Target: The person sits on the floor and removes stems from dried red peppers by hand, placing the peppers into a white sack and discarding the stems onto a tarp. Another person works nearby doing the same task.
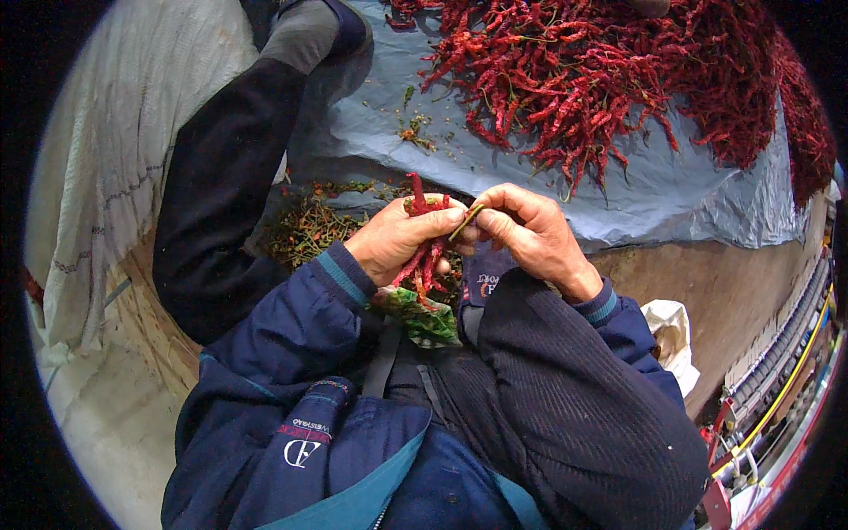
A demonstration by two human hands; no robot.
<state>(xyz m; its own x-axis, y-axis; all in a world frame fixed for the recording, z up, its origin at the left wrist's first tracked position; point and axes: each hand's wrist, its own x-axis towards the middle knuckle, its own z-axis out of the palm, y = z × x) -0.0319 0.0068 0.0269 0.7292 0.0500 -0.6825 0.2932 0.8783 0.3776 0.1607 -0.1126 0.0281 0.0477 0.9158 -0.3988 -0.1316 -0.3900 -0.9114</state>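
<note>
My left hand (401, 235) is closed around a small bunch of dried red chili peppers (424, 265), with one tip sticking up past the thumb. Between the thumb and forefinger of my right hand (536, 232) is a green stem (466, 222). The stem's lower end lies close to my left fingertips; whether it joins a pepper there is hidden. Both hands meet above my lap. Below the bunch, a piece of green printed plastic (424, 319) lies between my legs.
A large heap of dried red chilies (563, 79) covers much of a grey plastic sheet (629, 205). Loose stems and scraps (308, 232) lie by my left leg. White woven sacking (126, 132) hangs at left. A white bag (669, 331) and metal machinery (775, 371) stand at right.
</note>
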